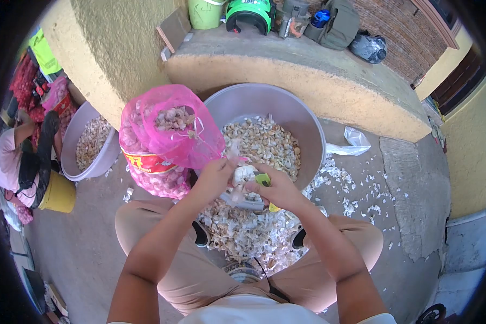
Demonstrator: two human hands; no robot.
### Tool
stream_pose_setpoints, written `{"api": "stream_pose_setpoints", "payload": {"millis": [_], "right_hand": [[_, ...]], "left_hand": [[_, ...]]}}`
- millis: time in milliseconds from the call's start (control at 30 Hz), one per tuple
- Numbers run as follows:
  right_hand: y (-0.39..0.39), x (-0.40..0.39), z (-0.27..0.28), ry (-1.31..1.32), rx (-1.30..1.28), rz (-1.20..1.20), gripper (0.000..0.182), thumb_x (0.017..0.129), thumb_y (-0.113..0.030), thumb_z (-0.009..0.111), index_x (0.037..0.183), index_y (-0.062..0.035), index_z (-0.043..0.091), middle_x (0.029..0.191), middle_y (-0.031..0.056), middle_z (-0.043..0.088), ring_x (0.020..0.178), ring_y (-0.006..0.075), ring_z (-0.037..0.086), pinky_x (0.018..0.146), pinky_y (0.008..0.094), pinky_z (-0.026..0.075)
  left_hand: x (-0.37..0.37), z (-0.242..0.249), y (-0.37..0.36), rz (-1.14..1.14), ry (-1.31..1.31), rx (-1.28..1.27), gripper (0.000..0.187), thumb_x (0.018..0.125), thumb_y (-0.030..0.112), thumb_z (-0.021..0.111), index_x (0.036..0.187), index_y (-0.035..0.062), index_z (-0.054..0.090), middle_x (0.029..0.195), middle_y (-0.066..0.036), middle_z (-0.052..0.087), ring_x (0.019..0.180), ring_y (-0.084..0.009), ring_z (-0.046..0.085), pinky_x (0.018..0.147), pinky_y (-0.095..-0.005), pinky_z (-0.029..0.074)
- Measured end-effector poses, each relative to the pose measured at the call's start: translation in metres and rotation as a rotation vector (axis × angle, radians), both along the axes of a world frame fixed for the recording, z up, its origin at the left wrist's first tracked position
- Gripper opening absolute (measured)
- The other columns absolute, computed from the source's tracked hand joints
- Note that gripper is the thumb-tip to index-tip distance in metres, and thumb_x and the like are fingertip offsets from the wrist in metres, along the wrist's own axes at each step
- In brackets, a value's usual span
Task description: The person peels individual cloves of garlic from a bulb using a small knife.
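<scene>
My left hand (217, 175) is closed at the near rim of a large round tub (313, 129), against a whitish garlic bulb (244, 174). My right hand (278, 189) is wrapped round a yellow-green handled tool (263, 180) on the other side of the bulb; its blade cannot be made out. Loose garlic cloves (264, 140) lie in the tub. Left of the tub stands a pink mesh sack (162, 135) of garlic, its top open. Below my hands, a heap of peeled skins (243, 232) covers the ground between my feet.
At the left a person (24, 156) sits by a yellow bucket (59, 194) and another tub of cloves (110, 148). A raised ledge (286, 70) behind the tub holds a green helmet (249, 16) and a backpack (337, 24). A plastic bag (356, 141) and scattered skins lie right.
</scene>
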State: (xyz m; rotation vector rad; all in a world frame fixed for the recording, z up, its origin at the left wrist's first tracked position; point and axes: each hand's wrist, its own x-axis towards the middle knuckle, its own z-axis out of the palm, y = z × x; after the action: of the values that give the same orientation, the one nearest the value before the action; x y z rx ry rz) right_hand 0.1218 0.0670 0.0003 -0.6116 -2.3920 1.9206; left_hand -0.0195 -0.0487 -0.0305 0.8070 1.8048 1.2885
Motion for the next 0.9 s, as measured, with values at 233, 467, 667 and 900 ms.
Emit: {"api": "stream_pose_setpoints", "payload": {"millis": [233,467,667,900], "right_hand": [[-0.006,0.0,0.003,0.099,-0.276,-0.043,0.04,0.082,-0.019,0.056,0.118,-0.0056,0.044,0.067,0.0002,0.052,0.046,0.0059,0.042,0.041,0.0199,0.035],[-0.004,0.006,-0.009,0.269,-0.528,-0.153,0.038,0.083,-0.013,0.053,0.117,0.0001,0.041,0.069,0.0056,0.055,0.042,0.0079,0.042,0.039,0.0208,0.035],[0.014,0.017,0.027,0.258,-0.248,-0.296,0.037,0.081,-0.012,0.056,0.113,0.0023,0.044,0.066,0.0048,0.053,0.04,0.0064,0.041,0.036,0.0197,0.033],[0.015,0.019,0.02,0.092,-0.02,-0.371,0.047,0.073,-0.025,0.066,0.108,0.0014,0.049,0.068,0.0043,0.056,0.049,0.0061,0.048,0.041,0.0212,0.039]], "left_hand": [[-0.007,-0.014,0.005,0.014,0.134,-0.007,0.039,0.089,0.029,0.042,0.074,-0.0042,0.056,0.056,-0.009,0.053,0.05,-0.0154,0.054,0.046,-0.03,0.042],[-0.02,-0.022,0.001,0.003,0.662,-0.17,0.029,0.084,0.019,0.048,0.07,-0.0053,0.055,0.057,-0.016,0.053,0.049,-0.0214,0.055,0.046,-0.0344,0.042],[-0.002,0.003,-0.01,-0.424,0.421,-0.253,0.027,0.077,0.022,0.057,0.08,-0.0041,0.06,0.063,-0.017,0.056,0.059,-0.0228,0.058,0.057,-0.036,0.045],[0.012,0.017,-0.012,-0.662,0.554,-0.23,0.031,0.075,0.02,0.061,0.1,0.0022,0.056,0.086,-0.012,0.058,0.081,-0.0214,0.057,0.069,-0.0325,0.046]]}}
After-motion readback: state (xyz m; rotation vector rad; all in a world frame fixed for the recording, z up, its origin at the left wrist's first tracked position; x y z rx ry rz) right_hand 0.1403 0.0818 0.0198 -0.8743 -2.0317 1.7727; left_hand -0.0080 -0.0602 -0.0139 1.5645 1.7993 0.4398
